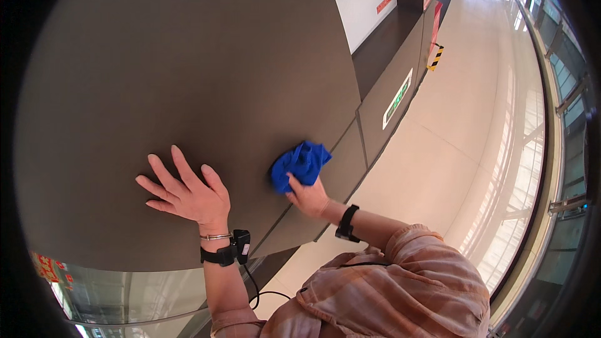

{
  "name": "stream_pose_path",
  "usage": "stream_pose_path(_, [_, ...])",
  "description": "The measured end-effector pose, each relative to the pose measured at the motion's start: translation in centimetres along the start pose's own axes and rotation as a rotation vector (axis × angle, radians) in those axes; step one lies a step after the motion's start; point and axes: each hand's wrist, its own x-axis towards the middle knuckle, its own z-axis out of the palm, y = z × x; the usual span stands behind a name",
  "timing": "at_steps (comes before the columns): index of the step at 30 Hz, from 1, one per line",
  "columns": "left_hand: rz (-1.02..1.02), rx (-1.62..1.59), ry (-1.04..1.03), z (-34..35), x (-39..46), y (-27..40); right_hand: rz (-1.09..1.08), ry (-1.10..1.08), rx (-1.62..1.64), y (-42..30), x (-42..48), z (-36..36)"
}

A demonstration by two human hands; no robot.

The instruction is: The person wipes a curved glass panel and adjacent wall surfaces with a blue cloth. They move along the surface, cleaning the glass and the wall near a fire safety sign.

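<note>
A broad grey-brown wall panel (202,75) fills the middle and left of the view. My left hand (190,195) lies against it with the fingers spread and holds nothing. To its right, my right hand (307,197) grips a crumpled blue cloth (300,164) and presses it to the panel, close to the panel's lower edge. The thumb lies over the cloth, while the cloth hides most of the other fingers. A black strap with a small box (240,246) sits on my left wrist, and another black strap (347,223) is around the right.
A green exit sign (397,98) is on the lower wall band. Beyond it, a yellow and black striped piece (435,58) sticks out over the glossy tiled floor (446,159). A glass railing (570,150) runs along the far right. A black cable (256,286) hangs by my left forearm.
</note>
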Motion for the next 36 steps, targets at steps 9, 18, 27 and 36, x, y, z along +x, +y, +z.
stream_pose_path(9, [-0.006, -0.002, 0.021, 0.1, -0.1, 0.2, 0.750, 0.492, -0.184, 11.9, 5.8, -2.6])
stream_pose_path(18, [0.089, -0.248, -0.264, -0.9, -3.4, 2.5, 1.199, 0.214, 0.527, 4.2, -3.9, 7.1])
stream_pose_path(27, [0.426, -0.070, -0.223, 3.8, -11.4, 4.7, 1.068, 0.696, 0.643, 22.6, 1.3, 0.9])
stream_pose_path(36, [0.421, -0.059, -0.169, 3.8, -11.6, 4.8, 1.864, -0.022, 1.583, 0.9, -9.9, 11.9])
